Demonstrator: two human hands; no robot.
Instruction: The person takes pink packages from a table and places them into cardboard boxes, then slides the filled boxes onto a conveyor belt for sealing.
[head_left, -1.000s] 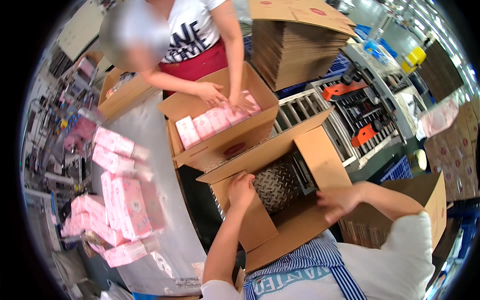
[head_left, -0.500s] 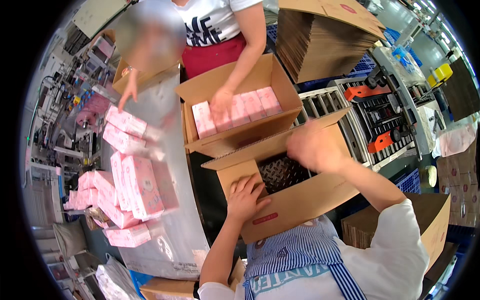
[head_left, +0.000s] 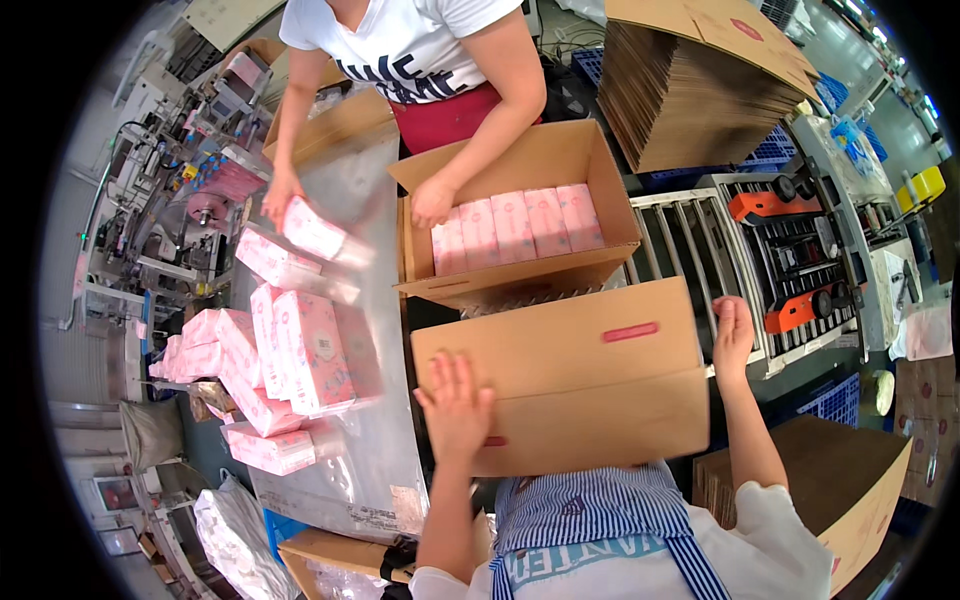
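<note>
A brown cardboard box [head_left: 575,375] lies in front of me with its flaps folded shut. My left hand [head_left: 457,405] rests flat on its near left corner, fingers spread. My right hand [head_left: 733,335] presses against the box's right edge. Behind it stands an open cardboard box [head_left: 520,160] holding a row of pink packs [head_left: 518,226]. A co-worker in a white shirt has one hand [head_left: 432,203] on that box's left side and the other hand [head_left: 281,196] on a pink pack [head_left: 314,229] on the table.
Several pink packs [head_left: 300,350] lie on the shiny metal table [head_left: 375,450] at left. A tall stack of flat cartons [head_left: 700,85] stands at back right. A roller conveyor [head_left: 690,240] runs behind my box. Another open carton [head_left: 850,490] sits at right.
The box's flaps, open a second ago, are now folded shut under my hands. The co-worker's hand has moved out to a pack on the table.
</note>
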